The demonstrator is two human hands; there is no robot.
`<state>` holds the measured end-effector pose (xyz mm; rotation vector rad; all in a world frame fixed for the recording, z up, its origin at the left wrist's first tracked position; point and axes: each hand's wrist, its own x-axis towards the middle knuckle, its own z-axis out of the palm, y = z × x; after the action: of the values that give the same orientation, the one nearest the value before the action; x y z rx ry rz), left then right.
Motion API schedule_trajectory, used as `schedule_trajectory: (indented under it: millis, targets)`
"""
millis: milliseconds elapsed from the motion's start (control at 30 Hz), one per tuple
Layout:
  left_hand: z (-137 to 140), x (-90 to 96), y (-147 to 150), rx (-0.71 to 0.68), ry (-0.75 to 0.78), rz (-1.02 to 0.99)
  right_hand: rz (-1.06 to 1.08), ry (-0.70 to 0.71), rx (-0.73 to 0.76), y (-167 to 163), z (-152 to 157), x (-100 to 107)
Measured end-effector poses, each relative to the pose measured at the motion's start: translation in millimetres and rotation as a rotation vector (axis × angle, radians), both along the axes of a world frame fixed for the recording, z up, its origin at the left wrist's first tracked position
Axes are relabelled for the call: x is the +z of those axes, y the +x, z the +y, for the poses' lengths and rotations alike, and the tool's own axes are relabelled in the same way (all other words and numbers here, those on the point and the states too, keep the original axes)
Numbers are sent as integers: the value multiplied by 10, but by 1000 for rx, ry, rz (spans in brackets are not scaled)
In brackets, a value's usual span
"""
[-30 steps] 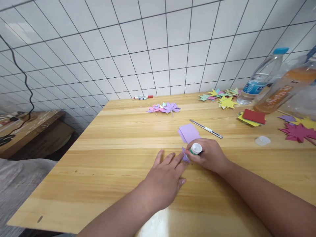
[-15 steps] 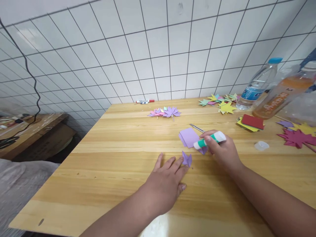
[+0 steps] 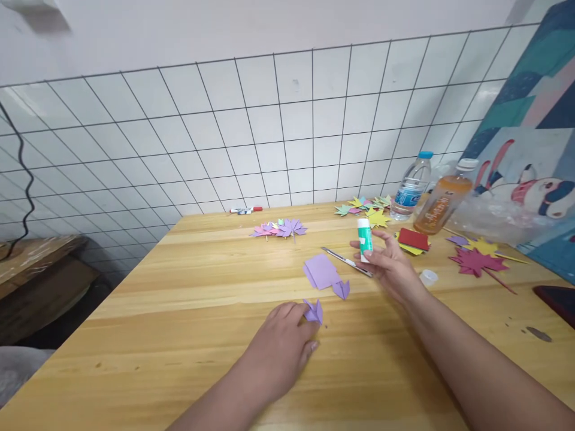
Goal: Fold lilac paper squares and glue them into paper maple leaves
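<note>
My right hand (image 3: 395,272) grips a green and white glue stick (image 3: 365,239), held upright above the table. On the wood lies my left hand (image 3: 283,335), its fingers curled against a small folded purple paper piece (image 3: 313,312); the thumb rests apart from it. A second folded purple piece (image 3: 341,290) sits just beyond, by a stack of purple paper squares (image 3: 321,271). Beside the squares is a slim craft knife (image 3: 345,261), partly behind my right hand. The clear glue stick cap (image 3: 428,277) lies to the right.
Paper leaves (image 3: 291,228) and markers (image 3: 246,210) lie toward the tiled wall. Further right are more leaves (image 3: 377,217), red and yellow paper (image 3: 413,240), a water bottle (image 3: 409,188), an orange drink bottle (image 3: 442,200) and a dark red leaf (image 3: 478,262).
My right hand has turned the glue stick from slanted to upright and moved it off the purple pieces. My left fingers have drawn closer together at the folded piece. The view has swung right.
</note>
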<state>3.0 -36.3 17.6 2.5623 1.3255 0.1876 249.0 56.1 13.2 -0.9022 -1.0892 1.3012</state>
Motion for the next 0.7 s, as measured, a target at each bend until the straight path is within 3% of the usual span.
schedule_trajectory:
  millis: [100,200,400,600,700]
  targets:
    - [17,-23,-5,-17,11,-29,-108,119,-142,86,125,-100]
    - [26,-29,-11,-34,5,-30,-309,139,-241,174,242,-249]
    - [53,-90,-40,-42,4,-31,-1099,16,-350,307,360,-432]
    - [82,-144,-63,-40,16,-27,-1252,-45,-323,279,377,-444]
    - [89,-122,-60,-41,28,-52,-1213,80,-455,264,308,-361]
